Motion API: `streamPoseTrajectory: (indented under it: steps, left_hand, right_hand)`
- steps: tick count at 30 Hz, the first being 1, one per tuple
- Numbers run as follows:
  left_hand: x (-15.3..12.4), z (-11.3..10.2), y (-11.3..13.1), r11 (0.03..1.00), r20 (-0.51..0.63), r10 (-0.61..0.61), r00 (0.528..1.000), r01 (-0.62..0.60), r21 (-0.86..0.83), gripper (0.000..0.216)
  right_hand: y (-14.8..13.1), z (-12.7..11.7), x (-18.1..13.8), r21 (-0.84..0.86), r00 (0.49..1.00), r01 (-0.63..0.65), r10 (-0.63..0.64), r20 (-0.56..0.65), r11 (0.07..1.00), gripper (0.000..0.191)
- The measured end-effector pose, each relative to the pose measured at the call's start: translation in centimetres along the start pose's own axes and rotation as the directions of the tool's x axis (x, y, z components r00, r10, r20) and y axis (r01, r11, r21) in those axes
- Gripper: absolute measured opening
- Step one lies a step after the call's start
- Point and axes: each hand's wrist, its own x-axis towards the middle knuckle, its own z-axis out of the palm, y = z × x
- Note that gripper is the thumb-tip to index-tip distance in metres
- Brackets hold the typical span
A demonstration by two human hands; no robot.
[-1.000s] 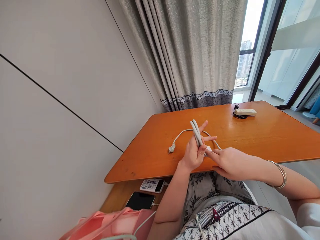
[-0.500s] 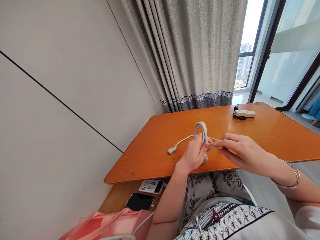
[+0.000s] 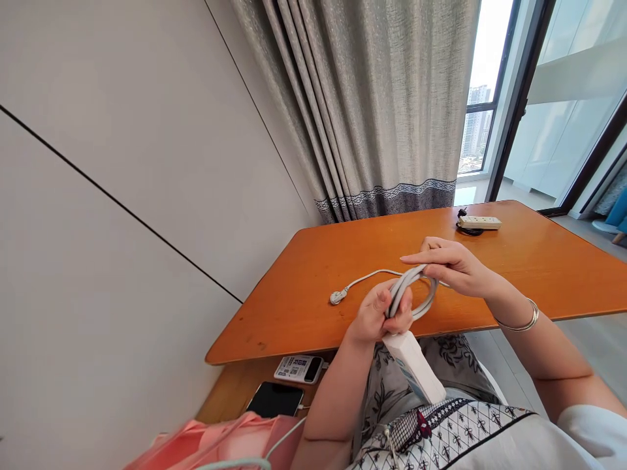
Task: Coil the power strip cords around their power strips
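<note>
My left hand [image 3: 376,314] is closed around the coiled grey cable [image 3: 410,292] of a white power strip [image 3: 414,365], whose body hangs down toward my lap. My right hand [image 3: 453,266], a bangle on its wrist, pinches the cable at the top of the loop above the orange table [image 3: 539,261]. The free end of the cable runs left across the table to its plug [image 3: 336,297].
A second white power strip [image 3: 480,222] with a black cord lies at the table's far right. Below the table edge a shelf holds a phone [image 3: 275,399] and a power bank [image 3: 300,369]. A wall stands left, curtains behind, pink cloth at the bottom left.
The power strip body has swung down toward my lap and now shows. My right hand moved up and over the loop, laying another turn of cable onto the coil in my left hand.
</note>
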Motion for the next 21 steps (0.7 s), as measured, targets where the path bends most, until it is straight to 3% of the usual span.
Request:
streamPoseTrajectory:
  steps: [4, 7, 10, 14, 18, 21]
  left_hand:
    - [0.2, 0.3, 0.4, 0.984, -0.128, 0.080, 0.989, -0.099, -0.150, 0.050]
    - [0.3, 0.5, 1.3, 0.960, -0.255, 0.185, 0.949, -0.230, -0.160, 0.049]
    - [0.2, 0.4, 2.4, 0.929, -0.343, 0.309, 0.887, -0.359, -0.091, 0.048]
    - [-0.2, 0.0, 3.5, 0.879, -0.427, 0.453, 0.783, -0.472, 0.068, 0.047]
    - [-0.2, -0.3, 3.8, 0.825, -0.557, 0.545, 0.627, -0.519, 0.222, 0.047]
    - [0.0, -0.5, 3.9, 0.779, -0.608, 0.608, 0.510, -0.531, 0.334, 0.048]
  right_hand:
    - [2.2, 1.9, -1.2, 0.343, 0.968, -0.231, 0.250, -0.014, 0.910, 0.052]
    - [3.5, 3.8, -2.3, 0.429, 0.922, -0.341, 0.387, -0.022, 0.836, 0.060]
    - [3.9, 5.3, -3.2, 0.317, 0.916, -0.376, 0.400, -0.012, 0.871, 0.057]
    - [3.7, 6.1, -4.7, 0.009, 0.910, -0.408, 0.405, 0.088, 0.913, 0.051]
    - [3.9, 6.0, -6.5, -0.197, 0.865, -0.440, 0.473, 0.168, 0.876, 0.062]
    - [4.5, 5.8, -7.9, -0.271, 0.881, -0.385, 0.439, 0.178, 0.882, 0.066]
